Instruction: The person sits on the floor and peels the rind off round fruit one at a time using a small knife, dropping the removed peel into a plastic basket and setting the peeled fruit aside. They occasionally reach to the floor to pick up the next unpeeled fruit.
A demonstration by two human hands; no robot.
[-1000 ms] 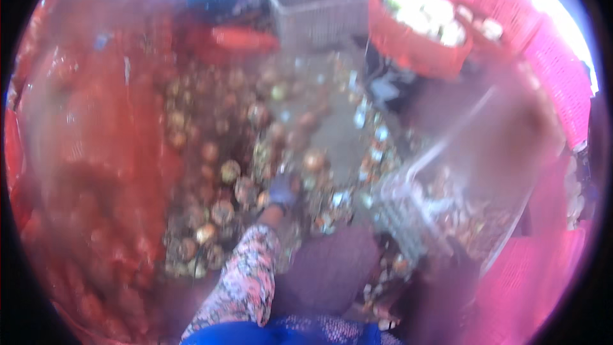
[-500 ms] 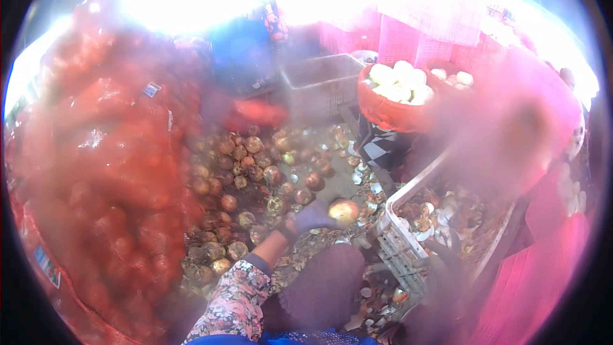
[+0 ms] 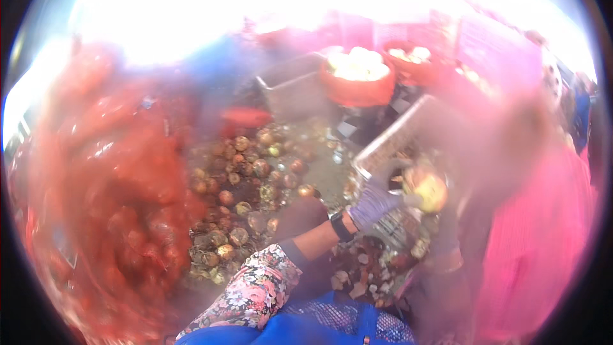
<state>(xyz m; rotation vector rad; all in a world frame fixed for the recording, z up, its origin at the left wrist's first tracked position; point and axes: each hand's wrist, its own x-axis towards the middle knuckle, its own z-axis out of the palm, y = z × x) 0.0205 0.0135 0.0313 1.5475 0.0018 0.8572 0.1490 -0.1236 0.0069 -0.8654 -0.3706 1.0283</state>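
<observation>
Purple-gloved left hand (image 3: 373,207) with fingertips closed on a yellowish onion (image 3: 429,193), in view over the near edge of the pale crate (image 3: 388,138), right of its near-left corner; right hand (image 3: 449,233) heavily blurred below the onion, state of grip impossible to tell. Judged by look: firm and fairly light, with dry, papery skin apt to slip and flesh liable to bruise, hence best taken round the widest girth, clear of both ends.

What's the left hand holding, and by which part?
An onion, held in the left hand by its left side as pictured; exact contact is blurred.
</observation>
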